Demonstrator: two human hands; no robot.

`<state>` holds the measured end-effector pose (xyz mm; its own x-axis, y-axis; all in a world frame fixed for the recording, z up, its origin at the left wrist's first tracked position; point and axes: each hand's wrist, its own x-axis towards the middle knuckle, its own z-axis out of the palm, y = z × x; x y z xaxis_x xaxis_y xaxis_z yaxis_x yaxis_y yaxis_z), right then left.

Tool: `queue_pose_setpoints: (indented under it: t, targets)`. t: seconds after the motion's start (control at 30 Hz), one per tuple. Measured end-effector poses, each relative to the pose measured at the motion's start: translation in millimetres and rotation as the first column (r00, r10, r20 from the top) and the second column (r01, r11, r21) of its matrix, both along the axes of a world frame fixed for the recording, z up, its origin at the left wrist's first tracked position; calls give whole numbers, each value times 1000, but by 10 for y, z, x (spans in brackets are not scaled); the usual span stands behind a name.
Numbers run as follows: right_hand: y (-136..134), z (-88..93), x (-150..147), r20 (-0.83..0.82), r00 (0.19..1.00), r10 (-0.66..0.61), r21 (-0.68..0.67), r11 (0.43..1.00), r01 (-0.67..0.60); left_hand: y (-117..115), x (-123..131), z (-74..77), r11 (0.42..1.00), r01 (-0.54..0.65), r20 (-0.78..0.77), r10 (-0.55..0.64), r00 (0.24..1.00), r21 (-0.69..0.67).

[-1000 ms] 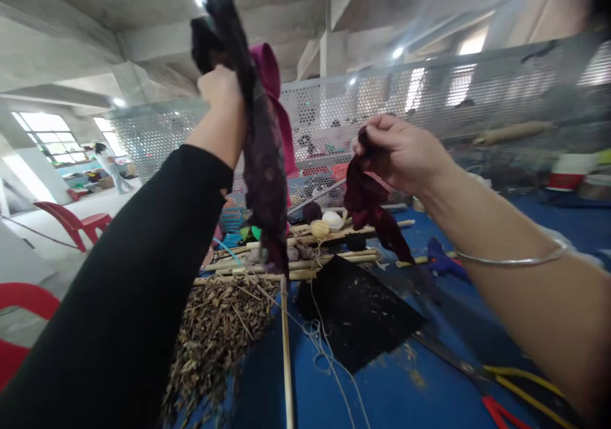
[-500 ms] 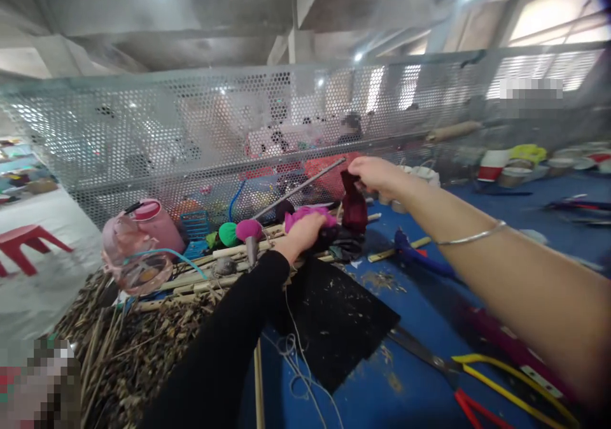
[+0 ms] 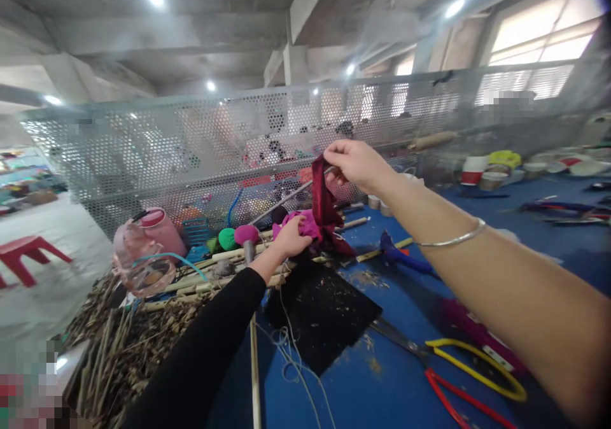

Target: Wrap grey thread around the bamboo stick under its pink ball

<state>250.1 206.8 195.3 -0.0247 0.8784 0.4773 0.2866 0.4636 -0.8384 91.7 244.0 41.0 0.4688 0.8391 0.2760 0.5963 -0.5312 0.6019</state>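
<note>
My right hand (image 3: 356, 161) is raised over the back of the blue table, finger and thumb pinching the top of a dark red cloth strip (image 3: 322, 193). The strip hangs down to a small heap of cloth. Lower and to the left, my left hand (image 3: 291, 238) has its fingers bent round a magenta cloth (image 3: 305, 224) in the same heap; its grip is partly hidden. A black sheet (image 3: 324, 314) strewn with bits lies in front of the heap. Beside the left hand stand a magenta ball (image 3: 247, 233) and a green ball (image 3: 227, 239).
Shears with red and yellow handles (image 3: 424, 356) lie at front right, near a blue-handled tool (image 3: 405, 260). Dry plant stalks (image 3: 143, 346) cover the left side, with a pink jug (image 3: 162, 228) behind. Loose string (image 3: 291, 352) trails forward. A perforated metal screen (image 3: 191, 149) crosses the back.
My right hand has moved left and slightly up with the dark red cloth, which now hangs as a longer strip. My left hand stays at the magenta cloth. The view has shifted a little.
</note>
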Motion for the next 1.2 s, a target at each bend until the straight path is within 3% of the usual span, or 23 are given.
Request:
queue_pose_setpoints:
  t: [0.03, 0.07, 0.13, 0.2, 0.27, 0.33, 0.4, 0.5, 0.6, 0.7, 0.77, 0.9, 1.0, 1.07, 1.2]
  targets:
    - [-60, -18, -68, 0, 999, 47, -44, 998, -47, -116, -30, 72, 995, 76, 216, -59, 975, -67]
    - [-125, -26, -137, -3, 995, 97, -78, 992, -97, -236, -55, 141, 972, 194, 411, -125, 903, -131]
    - [-262, -15, -267, -22, 978, 208, -116, 971, -209, -469, -96, 260, 925, 329, 629, -141, 765, -192]
    - [-389, -10, -367, -67, 955, 289, -89, 952, -294, -675, -138, 344, 914, 278, 704, 12, 710, -296]
    - [-497, -83, -423, -124, 952, 280, 3, 959, -282, -855, -199, 394, 877, 215, 746, 211, 632, -430]
    - [-596, -288, -443, -130, 963, 235, 56, 972, -229, -1023, -280, 419, 827, 232, 784, 340, 519, -513]
    - [-710, -609, -453, -20, 965, 261, -1, 965, -261, -1196, -373, 429, 808, 271, 816, 382, 434, -523]
    - [-933, -1113, -497, 185, 865, 466, -170, 883, -438, -1473, -524, 435, 851, 247, 872, 387, 302, -463]
    - [-1198, -1357, -559, 244, 816, 524, -231, 849, -476, -1755, -711, 448, 883, 225, 910, 382, 164, -411]
    - [-1440, -1291, -569, 329, 753, 569, -273, 821, -502, -2029, -944, 427, 895, 214, 920, 387, 63, -391]
    - [-1555, -1183, -545, 417, 682, 601, -319, 799, -509, -2197, -1101, 365, 905, 140, 914, 406, -8, -401]
    - [-1659, -1090, -487, 583, 617, 528, -289, 845, -450, -2464, -1352, 165, 886, -81, 887, 448, -108, -457]
    - [-1682, -1159, -455, 658, 616, 433, -226, 894, -387, -2610, -1462, 37, 879, -154, 891, 434, -135, -452]
    - [-1695, -1233, -427, 686, 614, 391, -192, 911, -365, -2691, -1502, -36, 863, -237, 894, 440, -83, -446]
    - [-1698, -1372, -318, 715, 613, 336, -154, 931, -331, -2795, -1563, -201, 754, -528, 791, 568, 226, -391]
